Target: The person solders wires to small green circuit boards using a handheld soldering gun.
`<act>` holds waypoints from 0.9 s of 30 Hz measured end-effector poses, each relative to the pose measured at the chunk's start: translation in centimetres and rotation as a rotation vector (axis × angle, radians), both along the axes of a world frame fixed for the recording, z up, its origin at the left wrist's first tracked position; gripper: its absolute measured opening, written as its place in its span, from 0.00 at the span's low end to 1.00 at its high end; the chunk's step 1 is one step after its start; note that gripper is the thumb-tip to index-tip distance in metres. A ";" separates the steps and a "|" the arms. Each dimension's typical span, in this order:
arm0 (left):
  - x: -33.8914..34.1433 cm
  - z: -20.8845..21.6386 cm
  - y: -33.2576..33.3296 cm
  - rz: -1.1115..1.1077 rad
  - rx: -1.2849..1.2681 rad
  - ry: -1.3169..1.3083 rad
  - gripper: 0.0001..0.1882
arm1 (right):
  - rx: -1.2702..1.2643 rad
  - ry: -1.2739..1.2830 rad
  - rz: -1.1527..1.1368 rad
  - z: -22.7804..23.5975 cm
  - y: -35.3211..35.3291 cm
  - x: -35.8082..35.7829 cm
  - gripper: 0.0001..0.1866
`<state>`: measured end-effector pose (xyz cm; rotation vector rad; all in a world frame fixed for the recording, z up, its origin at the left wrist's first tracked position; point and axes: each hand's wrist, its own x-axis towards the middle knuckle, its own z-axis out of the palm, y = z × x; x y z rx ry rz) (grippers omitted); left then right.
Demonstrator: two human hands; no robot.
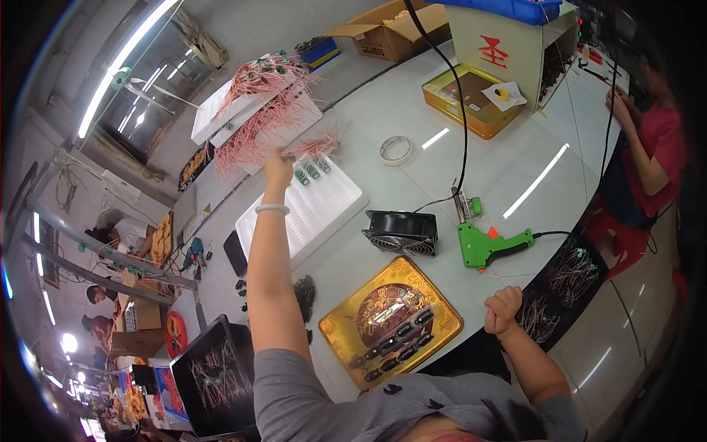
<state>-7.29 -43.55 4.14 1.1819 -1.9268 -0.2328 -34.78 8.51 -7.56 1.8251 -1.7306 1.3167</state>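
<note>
My left hand (278, 171), with a pale bracelet at the wrist, reaches to the far edge of a white ribbed foam tray (335, 202). Its fingers look closed beside thin pink wires (313, 145); what they grip is too small to make out. Several green coil-like parts (311, 171) lie in the tray near this hand. My right hand (503, 309) is curled into a loose fist near the table's front edge, its inside hidden. Beyond it a green soldering gun (482, 247) stands next to a black fan (401, 232).
A gold tin lid (346, 317) bears several black parts. More foam trays (243, 110) hold heaped pink wires. A tape roll (396, 150), yellow tin (434, 92) and metal box (501, 51) stand farther back. Black bins (206, 346) flank me; a co-worker (655, 147) sits at right.
</note>
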 end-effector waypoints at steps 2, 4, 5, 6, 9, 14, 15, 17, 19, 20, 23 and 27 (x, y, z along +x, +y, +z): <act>2.9 -0.7 -2.6 0.077 -0.252 -0.397 0.13 | -0.067 0.012 0.005 -0.3 0.0 0.2 0.05; 7.7 0.0 -3.9 0.210 -0.269 -0.730 0.12 | -0.127 0.015 -0.002 -1.1 -1.1 0.6 0.04; 5.2 1.8 -1.8 -0.005 -0.060 -0.502 0.09 | -0.119 0.010 -0.012 -1.4 -1.1 0.4 0.04; 17.8 5.7 -4.4 -0.103 -0.456 -0.123 0.09 | -0.164 -0.041 0.105 0.4 -2.4 1.9 0.04; 8.2 7.0 -0.4 0.200 -0.303 0.248 0.07 | -0.079 -0.022 0.037 0.1 -1.2 0.0 0.04; 7.6 10.9 2.3 -0.086 0.048 0.862 0.08 | -0.093 -0.035 0.062 0.3 -0.5 0.1 0.03; 7.1 11.3 3.5 -0.147 0.099 0.938 0.08 | -0.075 -0.032 0.043 0.5 -0.4 0.2 0.03; 7.3 12.0 5.2 -0.156 0.054 0.972 0.06 | -0.075 -0.031 0.053 0.8 -0.8 0.4 0.03; 7.4 12.6 7.2 -0.148 0.078 1.009 0.05 | -0.054 -0.037 0.041 0.7 -0.9 0.7 0.03; 7.2 12.8 7.7 -0.163 0.128 1.048 0.05 | -0.053 -0.037 0.042 0.5 -0.9 0.8 0.03; 6.8 12.7 8.8 -0.145 0.240 0.933 0.05 | -0.069 -0.026 0.040 0.6 -0.9 0.8 0.03; 6.4 8.3 6.6 -0.073 0.379 0.586 0.04 | -0.081 -0.027 0.050 0.5 -0.8 0.8 0.03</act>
